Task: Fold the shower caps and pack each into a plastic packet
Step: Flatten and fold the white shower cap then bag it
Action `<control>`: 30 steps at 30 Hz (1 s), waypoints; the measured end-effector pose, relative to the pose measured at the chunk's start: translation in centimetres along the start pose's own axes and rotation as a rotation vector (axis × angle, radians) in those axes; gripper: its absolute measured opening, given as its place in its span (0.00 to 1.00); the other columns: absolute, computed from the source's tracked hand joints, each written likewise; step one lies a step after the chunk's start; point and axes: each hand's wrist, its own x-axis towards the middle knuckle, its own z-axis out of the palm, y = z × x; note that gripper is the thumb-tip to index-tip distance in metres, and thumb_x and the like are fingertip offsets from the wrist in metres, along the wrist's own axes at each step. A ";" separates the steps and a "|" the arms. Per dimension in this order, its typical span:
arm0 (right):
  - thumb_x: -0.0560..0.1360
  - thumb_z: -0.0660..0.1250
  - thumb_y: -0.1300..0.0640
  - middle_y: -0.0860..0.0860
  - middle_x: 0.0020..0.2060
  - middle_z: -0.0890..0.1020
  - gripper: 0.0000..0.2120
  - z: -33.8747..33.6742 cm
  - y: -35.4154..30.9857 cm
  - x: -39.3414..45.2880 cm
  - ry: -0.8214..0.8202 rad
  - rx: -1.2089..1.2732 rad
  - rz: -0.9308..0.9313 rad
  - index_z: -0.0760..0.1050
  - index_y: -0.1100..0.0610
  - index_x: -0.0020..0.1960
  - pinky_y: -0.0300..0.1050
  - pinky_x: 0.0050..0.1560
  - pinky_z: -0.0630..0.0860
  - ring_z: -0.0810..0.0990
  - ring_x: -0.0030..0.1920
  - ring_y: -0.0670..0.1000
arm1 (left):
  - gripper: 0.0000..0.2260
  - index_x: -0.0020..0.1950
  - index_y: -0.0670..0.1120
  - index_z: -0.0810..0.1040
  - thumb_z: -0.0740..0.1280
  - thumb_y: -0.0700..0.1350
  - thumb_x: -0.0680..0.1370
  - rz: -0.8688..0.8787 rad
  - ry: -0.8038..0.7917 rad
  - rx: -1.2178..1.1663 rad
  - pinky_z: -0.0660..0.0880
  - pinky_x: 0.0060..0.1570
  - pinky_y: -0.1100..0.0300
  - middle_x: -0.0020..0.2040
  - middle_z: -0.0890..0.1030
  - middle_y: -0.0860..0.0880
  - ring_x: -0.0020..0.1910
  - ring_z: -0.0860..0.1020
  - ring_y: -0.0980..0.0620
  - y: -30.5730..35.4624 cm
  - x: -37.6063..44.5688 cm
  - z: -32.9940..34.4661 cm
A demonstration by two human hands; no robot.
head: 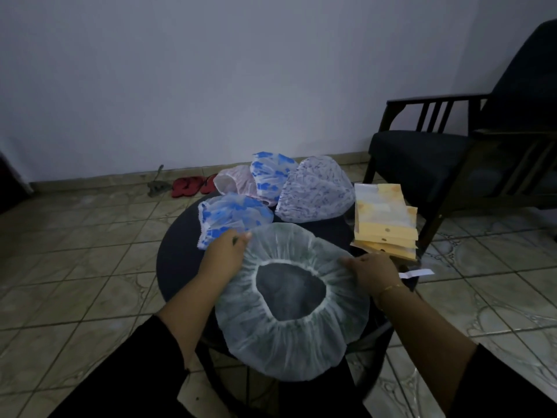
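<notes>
A big white shower cap point(289, 342) lies open side up on the near edge of the round dark counter point(177, 251), hanging over that edge a bit. The left hand point(226, 251) pinches the cap's left rim with curled fingers point(245, 236). The right hand point(373, 271) holds the cap's right rim, fingers point(349, 262) curled on it. At the far edge lie four more caps: a blue-spotted cap point(232, 215) on the left, a pink cap point(235, 182), another blue cap point(271, 173) and a purple-patterned cap point(316, 191). A pile of yellow packets point(385, 224) sits at the right edge. A dark chair point(452, 146) stands on the tiled floor point(75, 251), and red slippers point(187, 185) lie by the wall.
</notes>
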 end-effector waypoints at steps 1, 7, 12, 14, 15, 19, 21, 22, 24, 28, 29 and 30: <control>0.77 0.65 0.51 0.49 0.28 0.71 0.18 0.0 0.2 -0.1 0.018 0.014 0.003 0.69 0.54 0.30 0.42 0.40 0.66 0.68 0.30 0.46 | 0.18 0.44 0.41 0.72 0.57 0.56 0.81 -0.025 -0.003 0.000 0.67 0.41 0.53 0.42 0.76 0.44 0.43 0.74 0.46 -0.5 -0.2 0.0; 0.78 0.64 0.51 0.52 0.25 0.66 0.24 0.9 0.1 -0.7 0.021 0.020 -0.038 0.64 0.58 0.26 0.42 0.28 0.60 0.65 0.27 0.50 | 0.21 0.48 0.40 0.77 0.56 0.57 0.81 -0.152 -0.052 0.025 0.69 0.45 0.55 0.47 0.79 0.43 0.45 0.75 0.47 -2.6 -1.0 0.1; 0.79 0.61 0.50 0.52 0.25 0.68 0.23 0.9 -0.2 -0.7 0.054 -0.154 -0.031 0.65 0.57 0.27 0.40 0.27 0.60 0.66 0.27 0.48 | 0.21 0.55 0.41 0.78 0.54 0.56 0.82 -0.158 -0.082 0.045 0.69 0.49 0.55 0.54 0.79 0.41 0.52 0.75 0.44 -2.7 -1.6 -0.1; 0.80 0.60 0.50 0.52 0.27 0.69 0.23 1.0 -0.4 -0.8 0.051 -0.184 -0.027 0.66 0.56 0.28 0.40 0.27 0.60 0.67 0.28 0.48 | 0.21 0.53 0.42 0.77 0.53 0.56 0.82 -0.175 -0.071 0.063 0.70 0.50 0.53 0.53 0.79 0.42 0.51 0.76 0.44 -2.6 -2.3 0.2; 0.80 0.59 0.50 0.52 0.27 0.69 0.22 0.8 -0.6 -0.9 0.057 -0.163 -0.019 0.66 0.56 0.29 0.40 0.28 0.60 0.67 0.29 0.49 | 0.21 0.50 0.42 0.76 0.52 0.56 0.82 -0.180 -0.063 0.089 0.71 0.50 0.53 0.51 0.79 0.42 0.49 0.75 0.45 -2.7 -2.6 0.3; 0.81 0.55 0.46 0.58 0.36 0.77 0.21 0.2 -0.2 -0.8 0.028 -0.099 0.049 0.76 0.64 0.52 0.44 0.36 0.70 0.77 0.39 0.57 | 0.14 0.50 0.43 0.71 0.51 0.50 0.83 -0.213 -0.018 0.183 0.69 0.45 0.55 0.52 0.78 0.41 0.44 0.73 0.47 -3.0 -3.6 0.2; 0.77 0.59 0.40 0.59 0.40 0.80 0.28 -0.1 0.1 -1.4 -0.053 0.136 0.127 0.76 0.66 0.56 0.49 0.41 0.79 0.80 0.39 0.57 | 0.11 0.61 0.44 0.69 0.54 0.46 0.81 -0.260 -0.020 0.145 0.72 0.47 0.54 0.56 0.78 0.42 0.48 0.76 0.46 -3.3 -4.1 -0.1; 0.75 0.60 0.38 0.59 0.41 0.81 0.29 -0.3 0.5 -1.6 -0.082 0.258 0.149 0.77 0.65 0.53 0.51 0.45 0.80 0.80 0.40 0.58 | 0.15 0.68 0.46 0.65 0.56 0.43 0.80 -0.263 -0.031 0.115 0.72 0.49 0.53 0.59 0.76 0.42 0.51 0.77 0.45 -3.4 -4.3 -0.3; 0.73 0.62 0.36 0.59 0.46 0.81 0.29 -0.4 0.9 -2.2 -0.138 0.312 0.149 0.77 0.63 0.53 0.52 0.50 0.78 0.80 0.45 0.58 | 0.27 0.75 0.52 0.56 0.60 0.39 0.78 -0.174 -0.046 0.121 0.72 0.55 0.51 0.69 0.68 0.43 0.60 0.74 0.45 -3.3 -5.2 -0.7; 0.65 0.70 0.34 0.55 0.65 0.73 0.42 0.1 1.2 -3.0 -0.265 0.323 0.081 0.67 0.58 0.69 0.52 0.56 0.75 0.75 0.60 0.56 | 0.27 0.72 0.61 0.64 0.63 0.41 0.76 0.204 -0.122 0.534 0.64 0.66 0.50 0.75 0.56 0.50 0.70 0.62 0.47 -2.4 -6.4 -1.0; 0.61 0.74 0.34 0.54 0.68 0.71 0.49 0.3 1.3 -3.1 -0.280 0.343 0.054 0.62 0.56 0.73 0.53 0.58 0.75 0.74 0.62 0.55 | 0.23 0.69 0.61 0.68 0.63 0.43 0.76 0.208 -0.196 0.560 0.64 0.66 0.51 0.74 0.58 0.52 0.69 0.63 0.48 -2.2 -6.4 -1.0; 0.59 0.77 0.38 0.54 0.69 0.70 0.52 0.5 1.2 -3.2 -0.279 0.361 0.034 0.58 0.55 0.75 0.53 0.59 0.75 0.74 0.62 0.54 | 0.19 0.66 0.61 0.71 0.62 0.45 0.77 0.165 -0.273 0.537 0.66 0.64 0.52 0.73 0.61 0.53 0.67 0.67 0.50 -1.9 -6.3 -1.0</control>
